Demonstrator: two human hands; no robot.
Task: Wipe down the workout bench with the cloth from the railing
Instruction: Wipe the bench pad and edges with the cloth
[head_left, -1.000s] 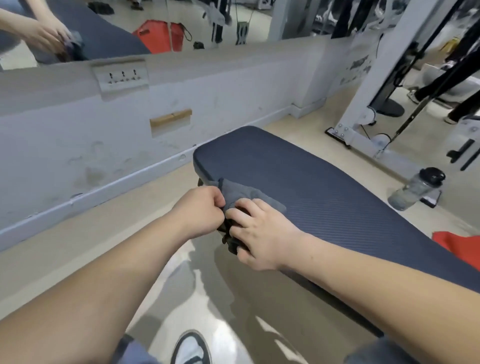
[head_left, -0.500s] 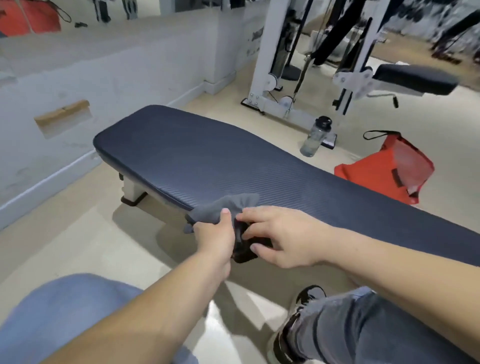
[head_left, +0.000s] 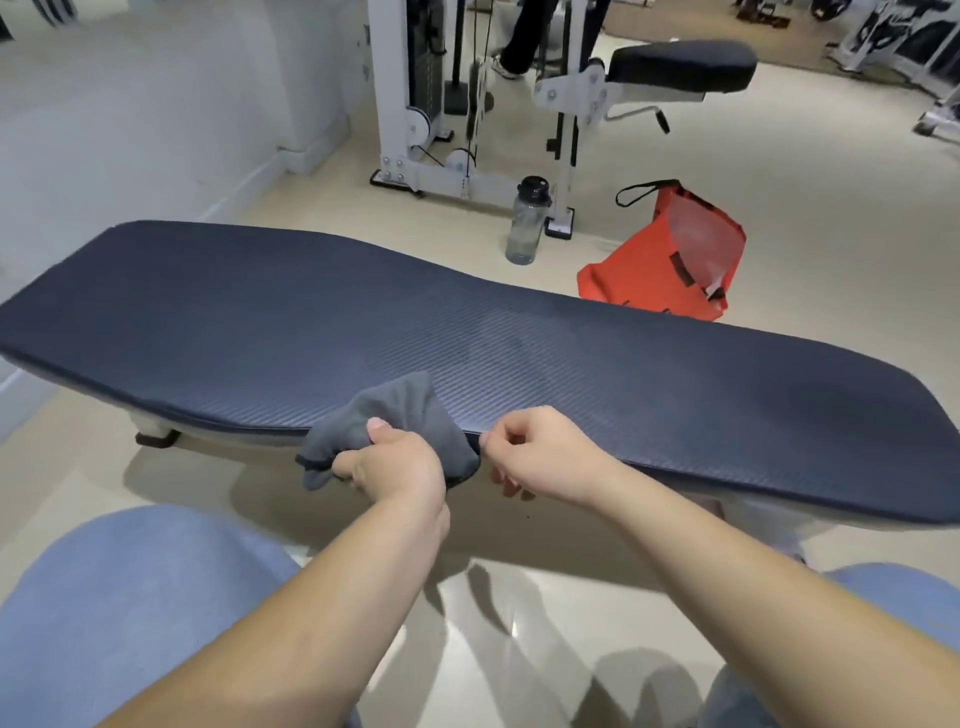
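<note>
Change vs 0.5 s ago: right hand (head_left: 540, 453) has let go of the cloth (head_left: 400, 415). It was pinching the bundle w/ the left; now it's curled into a loose fist just beside the cloth, at the near bench edge, clamped on nothing that I can see. Fingertips tucked under, so can't rule out a thread of fabric, but looks empty.

Left hand (head_left: 400, 462) has the cloth alone: fist clamped on the bunched lower part, thumb on top. Cloth is centre frame, slightly left, upper flap lying on the pad of the workout bench (head_left: 519, 332), rest hanging over the near edge below the fist.

View also swung: bench now runs full width, left edge to right edge of frame, both knees at the bottom corners. Person looks squared up to the long side.

Read: re-grip/bunching phase done, single-hand wipe about to start. No clear sign of wiped area on the pad; faint dull patch mid-pad, can't tell if wet. So task ~early, basically whole surface left.

Next prob: flatten cloth onto pad, sweep lengthwise. Risk: cloth's mostly off the edge, small contact patch unless it's spread first.

Bg, upper centre/right: water bottle (head_left: 525, 221), orange bag (head_left: 670, 260) on the floor beyond bench. Not in the way.
</note>
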